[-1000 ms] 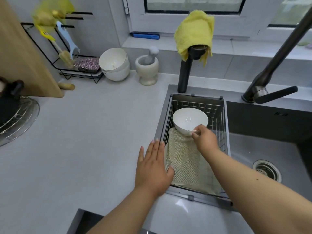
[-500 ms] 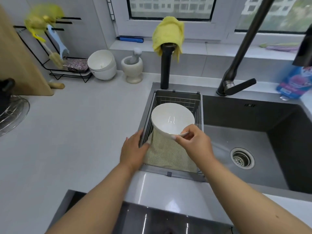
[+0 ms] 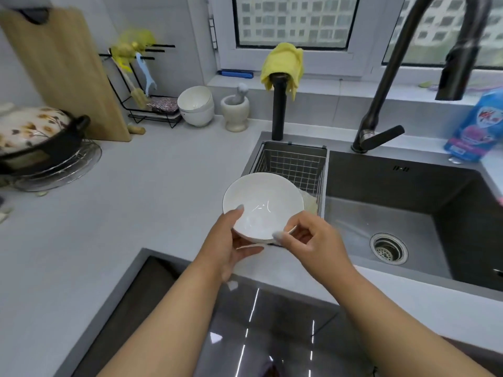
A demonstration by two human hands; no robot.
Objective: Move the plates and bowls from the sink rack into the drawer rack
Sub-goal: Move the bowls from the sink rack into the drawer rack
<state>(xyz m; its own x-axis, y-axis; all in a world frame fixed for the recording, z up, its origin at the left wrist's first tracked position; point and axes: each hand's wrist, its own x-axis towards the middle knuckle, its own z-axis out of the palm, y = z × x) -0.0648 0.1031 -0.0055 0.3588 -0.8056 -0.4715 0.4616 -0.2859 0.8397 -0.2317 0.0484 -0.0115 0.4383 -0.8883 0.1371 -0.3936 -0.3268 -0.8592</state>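
Transfer of the white bowl (image 3: 262, 205) out of the sink rack (image 3: 292, 161) is under way: a second ago the bowl was sitting in the rack on the green cloth (image 3: 310, 204), pinched only at its near rim, whereas it is now held clear above the rack's near end, over the counter edge, tilted toward the viewer. The left hand (image 3: 231, 246), which was lying flat on the counter beside the rack, is now cupped under the bowl's left side, with the thumb laid inside the rim. The right hand (image 3: 310, 240) is kept pinched on the near right rim between thumb and curled fingers. The rack's wire bottom is seen bare at the far end; what lies under the bowl is hidden. The drawer rack is not visible, only a dark glossy surface (image 3: 272, 322) below the counter. It is judged that the lift is complete and that lowering into the drawer is the step left, with both hands needed on the smooth, probably slippery porcelain.
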